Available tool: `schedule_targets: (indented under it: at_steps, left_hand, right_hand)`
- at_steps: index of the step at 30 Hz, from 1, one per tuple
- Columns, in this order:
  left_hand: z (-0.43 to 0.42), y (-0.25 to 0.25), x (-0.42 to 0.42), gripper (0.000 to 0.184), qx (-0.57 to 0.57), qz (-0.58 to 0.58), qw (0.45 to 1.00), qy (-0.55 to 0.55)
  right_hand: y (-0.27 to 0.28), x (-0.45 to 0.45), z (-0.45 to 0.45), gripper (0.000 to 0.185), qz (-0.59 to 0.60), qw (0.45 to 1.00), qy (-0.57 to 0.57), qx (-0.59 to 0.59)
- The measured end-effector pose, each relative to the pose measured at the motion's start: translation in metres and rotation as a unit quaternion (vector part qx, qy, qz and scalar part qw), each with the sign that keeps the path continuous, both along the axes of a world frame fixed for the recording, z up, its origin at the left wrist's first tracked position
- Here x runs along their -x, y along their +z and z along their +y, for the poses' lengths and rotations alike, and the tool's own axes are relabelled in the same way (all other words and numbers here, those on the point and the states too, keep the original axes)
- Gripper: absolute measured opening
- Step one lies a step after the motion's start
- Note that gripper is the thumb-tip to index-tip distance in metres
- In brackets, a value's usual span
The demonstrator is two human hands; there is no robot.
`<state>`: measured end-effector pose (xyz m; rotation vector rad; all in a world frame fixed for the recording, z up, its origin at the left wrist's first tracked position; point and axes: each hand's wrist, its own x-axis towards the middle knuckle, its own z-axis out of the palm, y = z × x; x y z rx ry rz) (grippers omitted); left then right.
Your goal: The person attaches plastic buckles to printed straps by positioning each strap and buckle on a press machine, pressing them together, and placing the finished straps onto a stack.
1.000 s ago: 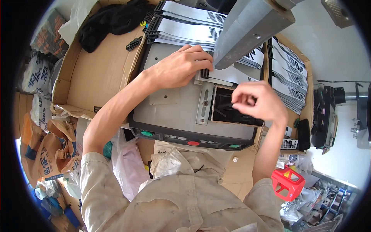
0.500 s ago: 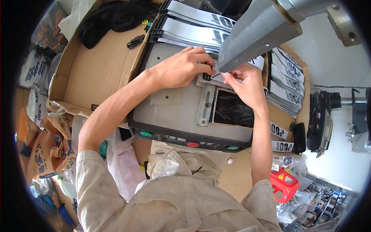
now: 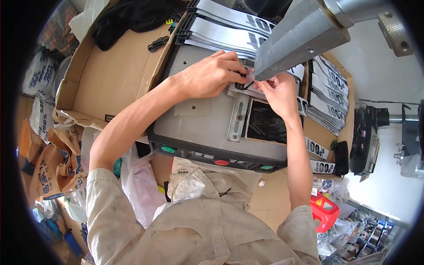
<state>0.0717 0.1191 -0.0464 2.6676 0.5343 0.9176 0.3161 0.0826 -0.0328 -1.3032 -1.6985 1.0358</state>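
Where left uncovered, showing grey metal inward from the left and front edges: the machine bed (image 3: 190,126), roomiest toward its front left corner. Close along its left edge, a cardboard box (image 3: 112,75); beside its right edge, a cardboard tray (image 3: 319,125) carrying stacked white strips (image 3: 329,95). Slanting in over the right half from the rear, a metal arm (image 3: 300,42), narrowing the free room with its lower end. Toward the rear edge, printed white stacks (image 3: 225,28) with black fittings. Near the front right corner, an open bin (image 3: 265,141) of black pieces (image 3: 263,123), partly behind the right wrist; just left of it, a slotted bracket (image 3: 238,118). Behind the bin, near each other beneath the arm's lower end: left hand (image 3: 214,77), fingers bent and pressed onto a black buckle (image 3: 240,85); right hand (image 3: 280,92), thumb and forefinger pinching one end of a thin black rod (image 3: 248,85).
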Motion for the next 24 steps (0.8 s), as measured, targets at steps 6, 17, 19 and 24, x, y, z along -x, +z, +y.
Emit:
schedule_targets:
  at_steps: [6,17,19,24]
  left_hand:
    - [-0.001,-0.001,-0.001,0.041,-0.006,-0.002,1.0,0.004]
    - [-0.001,0.001,0.001,0.04,0.005,0.013,1.0,0.003]
    - [-0.001,0.002,0.0,0.04,0.001,0.008,1.0,0.003]
    - [-0.002,0.001,0.0,0.04,-0.001,-0.004,1.0,0.001]
  right_hand:
    - [0.005,0.003,-0.002,0.016,-0.015,0.999,-0.016,0.028]
    - [-0.002,0.002,-0.001,0.019,-0.071,0.997,0.021,-0.027]
    - [-0.003,-0.002,0.002,0.021,-0.039,0.999,0.031,-0.017]
    - [0.0,0.001,-0.001,0.026,0.045,0.998,0.048,0.014]
